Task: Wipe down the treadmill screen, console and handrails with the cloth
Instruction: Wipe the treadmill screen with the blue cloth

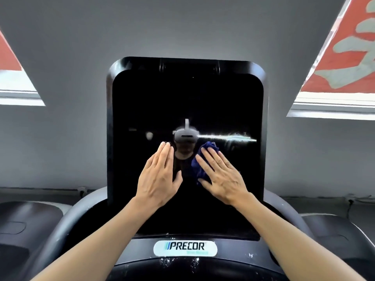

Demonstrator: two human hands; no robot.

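A crumpled, soft-looking dark blue cloth (200, 161) is lying against the treadmill screen (227, 98), a little right of the screen's centre and roughly midway between its top and bottom edges. The right hand (220, 175) is pressing flat on the cloth, fingers straight and held close together, pointing up and slightly toward the left, with the thumb spread out to the side along the cloth's lower edge. Folds of the cloth are showing above the fingertips and to the left of the palm.

The left hand (158, 177) is resting flat just left of the screen's centre, beside the cloth but apart from it, fingers straight and together, pointing up, thumb angled toward the right hand. Whether its palm is touching the glass cannot be told. Both bare forearms are reaching up from the bottom corners of the view.

The screen is a tall, glossy black panel with rounded upper corners and a thick black frame. Its surface is mirroring a headset, a dim figure and a bright horizontal streak. Below its bottom edge, the dark console (140, 249) is carrying a white oval logo badge (185, 248) reading PRECOR, with white specks scattered around it. Smooth grey curved handrails (81, 211) are sweeping away from both lower sides of the screen.
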